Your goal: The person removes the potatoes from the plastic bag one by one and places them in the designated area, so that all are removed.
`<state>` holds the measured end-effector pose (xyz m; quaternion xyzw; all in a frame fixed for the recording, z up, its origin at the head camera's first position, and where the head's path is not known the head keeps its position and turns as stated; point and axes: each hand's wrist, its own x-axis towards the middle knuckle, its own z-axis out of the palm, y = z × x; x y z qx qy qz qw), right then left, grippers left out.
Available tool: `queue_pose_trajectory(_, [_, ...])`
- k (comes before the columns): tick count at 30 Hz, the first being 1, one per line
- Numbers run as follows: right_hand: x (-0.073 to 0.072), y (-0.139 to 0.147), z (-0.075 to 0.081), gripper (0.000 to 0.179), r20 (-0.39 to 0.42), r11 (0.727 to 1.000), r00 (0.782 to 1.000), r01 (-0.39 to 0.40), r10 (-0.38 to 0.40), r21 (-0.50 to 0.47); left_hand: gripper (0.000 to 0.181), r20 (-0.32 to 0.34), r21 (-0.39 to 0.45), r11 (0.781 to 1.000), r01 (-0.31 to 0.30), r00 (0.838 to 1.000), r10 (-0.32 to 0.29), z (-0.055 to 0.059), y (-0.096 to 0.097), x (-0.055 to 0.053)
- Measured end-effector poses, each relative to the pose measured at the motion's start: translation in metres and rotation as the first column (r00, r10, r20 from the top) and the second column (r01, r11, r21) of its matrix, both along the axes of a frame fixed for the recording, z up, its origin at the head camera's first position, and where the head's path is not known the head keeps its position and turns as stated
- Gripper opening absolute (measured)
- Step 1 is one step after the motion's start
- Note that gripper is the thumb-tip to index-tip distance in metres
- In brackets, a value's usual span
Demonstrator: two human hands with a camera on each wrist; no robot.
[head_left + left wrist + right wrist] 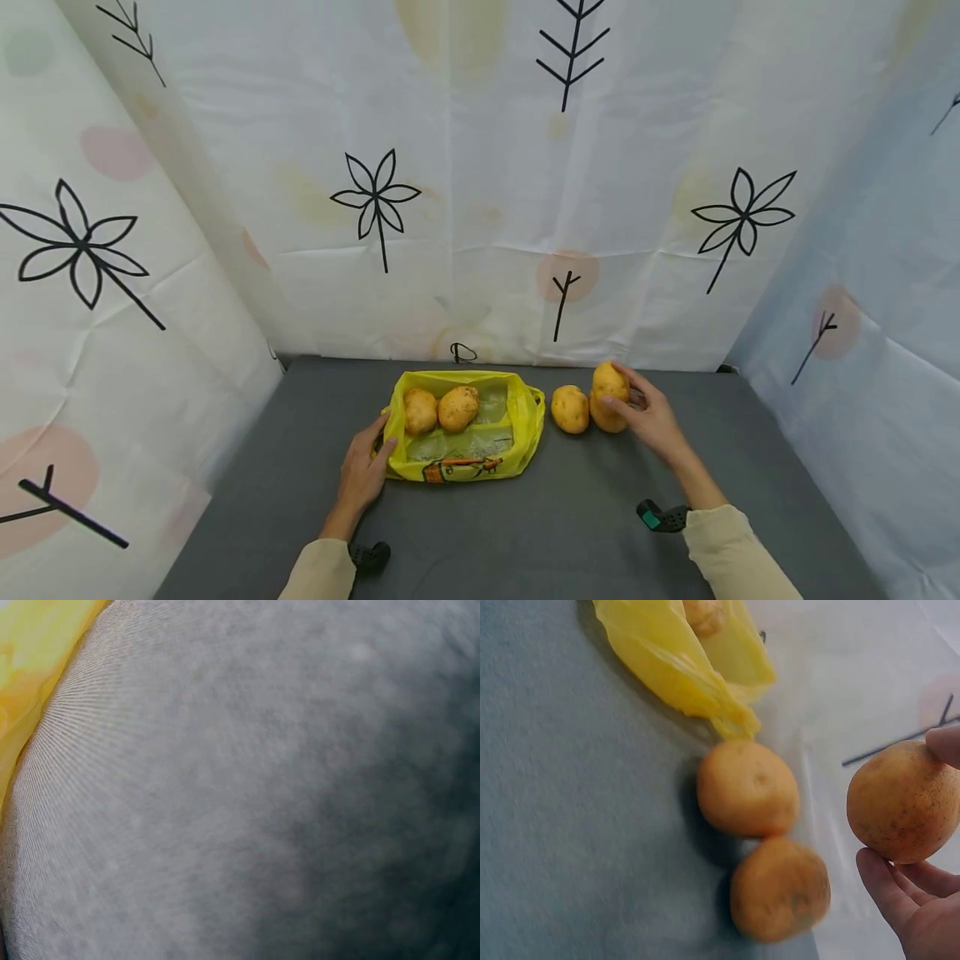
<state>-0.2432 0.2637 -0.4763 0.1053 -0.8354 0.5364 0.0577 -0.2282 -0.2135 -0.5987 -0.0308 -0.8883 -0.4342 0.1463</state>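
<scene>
A yellow plastic bag (528, 433) lies with its mouth spread wide, and two potatoes (458, 408) sit inside it. My left hand (363, 471) grips the bag's left side, thumb toward the front. In the left wrist view only a strip of the yellow bag (30, 667) shows; the hand is out of that view. My right hand (654, 421) holds a potato (904, 801) between thumb and fingertips, raised above the table. Below and beside it, two more potatoes rest side by side on the table, the nearer-to-bag potato (570, 409) and the other potato (780, 889).
The dark grey table (525, 542) runs back to a white patterned cloth (480, 208) hanging behind it. Similar cloth hangs at the left (112, 375) and right sides. Black bands (663, 517) are worn on both wrists.
</scene>
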Motion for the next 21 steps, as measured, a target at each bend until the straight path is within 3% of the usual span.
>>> queue_pose_trajectory(11, [-0.003, 0.033, -0.008, 0.068, 0.050, 0.993, 0.993, 0.105, -0.107, 0.052, 0.051, -0.011, -0.011, 1.000, 0.002, 1.000, -0.002, -0.001, 0.001, -0.001])
queue_pose_trajectory(21, [-0.012, 0.053, -0.024, 0.069, 0.173, 0.983, 0.969, 0.167, -0.179, 0.079, 0.051, -0.008, -0.015, 1.000, -0.001, 1.000, 0.001, 0.002, 0.001, 0.001])
